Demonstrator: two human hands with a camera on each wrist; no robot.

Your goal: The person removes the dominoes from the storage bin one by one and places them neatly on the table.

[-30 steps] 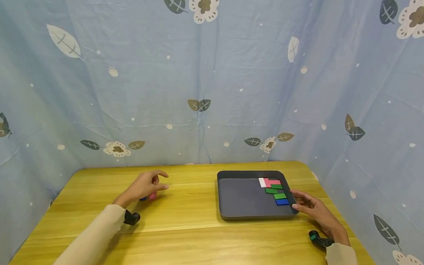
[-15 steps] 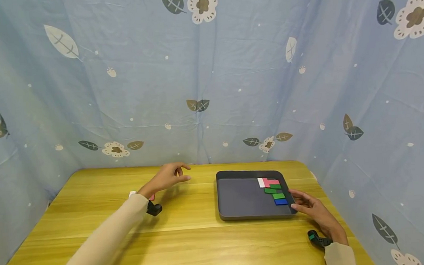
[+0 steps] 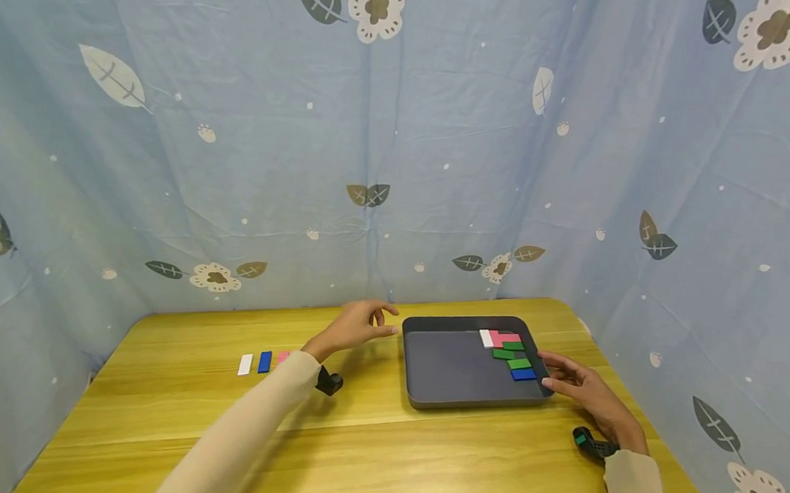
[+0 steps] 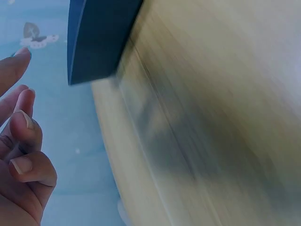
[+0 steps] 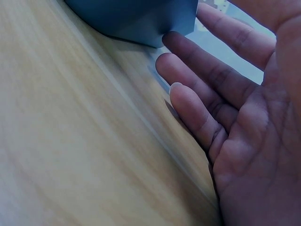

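Note:
My left hand (image 3: 355, 326) hovers above the table just left of a dark grey tray (image 3: 411, 405); thumb and forefinger are apart, with nothing seen between them. In the left wrist view its other fingers (image 4: 29, 172) curl loosely. At the tray's right end rests my right hand (image 3: 590, 393), its loosely extended fingers and thumb touching the rim and outer wall. Several flat tiles lie in the tray's right part: a white tile (image 3: 486, 339), pink ones (image 3: 502, 340), green ones (image 3: 519, 363) and a blue tile (image 3: 523, 374).
A white tile (image 3: 245, 364), a blue tile (image 3: 265, 361) and a pink tile (image 3: 283, 356) lie in a row at left; the sleeve partly covers the pink one. Behind the wooden table (image 3: 395, 465) hangs a blue patterned curtain (image 3: 282, 170).
My left hand has moved right, from over the row of tiles to beside the tray, uncovering the white and blue tiles. My right hand and the tray stay in place.

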